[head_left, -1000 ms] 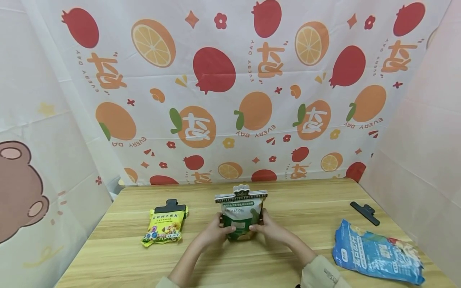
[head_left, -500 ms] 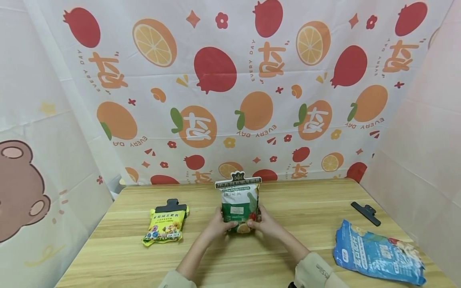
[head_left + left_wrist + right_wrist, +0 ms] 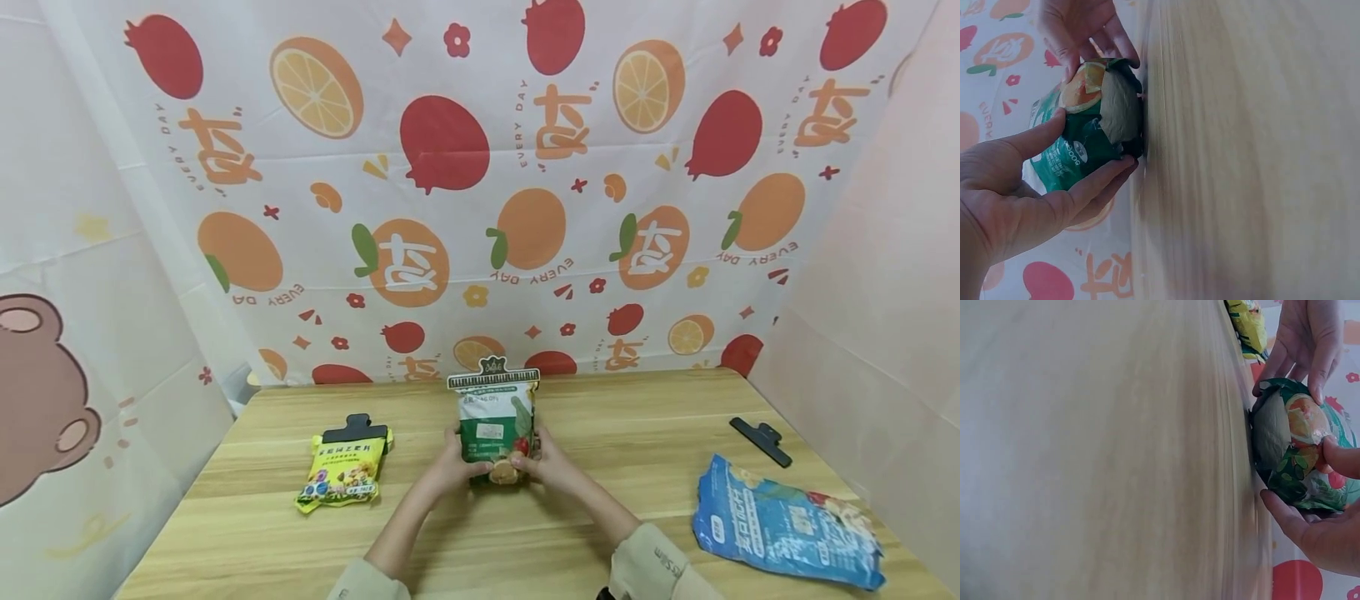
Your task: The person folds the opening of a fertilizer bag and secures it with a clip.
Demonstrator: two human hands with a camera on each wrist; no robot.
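A green and white printed bag (image 3: 491, 417) stands near the middle of the table, its top held by a black-and-white bag clip (image 3: 493, 379). My left hand (image 3: 452, 468) grips the bag's left side, thumb across the front. From the right side my right hand (image 3: 553, 465) grips it the same way. The left wrist view shows the bag's grey underside (image 3: 1119, 109) close to the tabletop; whether it touches cannot be told. Fingers behind the bag are partly hidden in the head view.
To the left lies a yellow bag (image 3: 341, 472) with a black clip (image 3: 357, 428) on its top. At the right are a blue bag (image 3: 783, 525) and a loose black clip (image 3: 761, 442). A fruit-print curtain (image 3: 480, 208) hangs behind the wooden table (image 3: 247, 533).
Both hands have moved the green bag slightly away from me, and it has tipped more upright, its clip now higher in view. Little differs over the last half second.
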